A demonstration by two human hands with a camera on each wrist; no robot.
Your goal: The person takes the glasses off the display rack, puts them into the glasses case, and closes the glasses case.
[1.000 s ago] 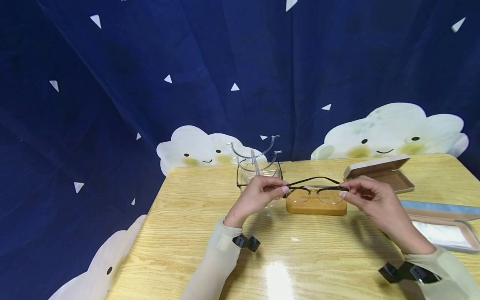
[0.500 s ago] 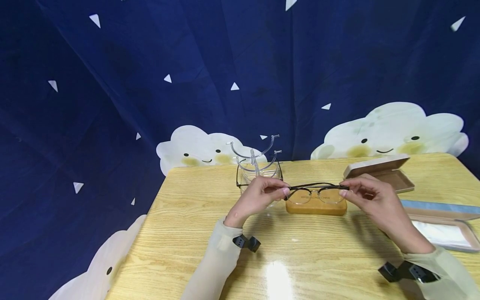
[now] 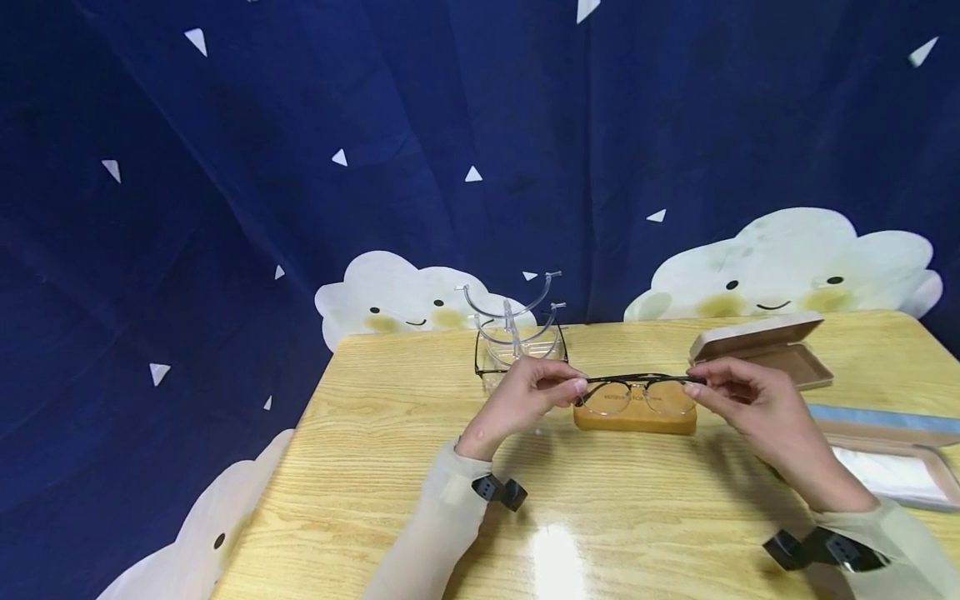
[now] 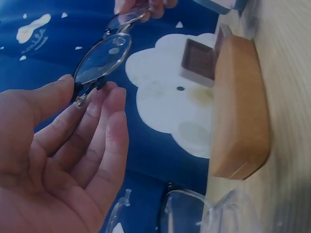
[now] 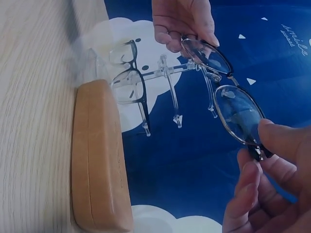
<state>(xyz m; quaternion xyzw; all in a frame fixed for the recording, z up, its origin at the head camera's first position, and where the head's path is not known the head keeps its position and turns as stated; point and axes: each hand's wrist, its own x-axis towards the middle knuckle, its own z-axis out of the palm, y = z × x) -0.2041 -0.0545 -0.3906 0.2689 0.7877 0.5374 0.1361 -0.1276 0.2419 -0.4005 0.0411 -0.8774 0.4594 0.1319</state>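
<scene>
A pair of eyeglasses with a dark upper rim and clear lenses is held up between both hands, its temples folded in. My left hand pinches one end of the frame between thumb and fingers; the left wrist view shows the same eyeglasses clasped at the corner. At the other end, my right hand pinches the opposite corner, as the right wrist view of the eyeglasses confirms. Just beneath and behind them lies a closed tan glasses case.
A clear display stand stands at the back, bearing another pair of dark-framed glasses. To the right are an open brown-lined case and an open blue-lidded case holding a white cloth. A blue curtain hangs behind the table.
The temples, arched up behind the frame a second ago, now lie flat along its top. Both hands keep their hold on the eyeglasses and have barely moved.
</scene>
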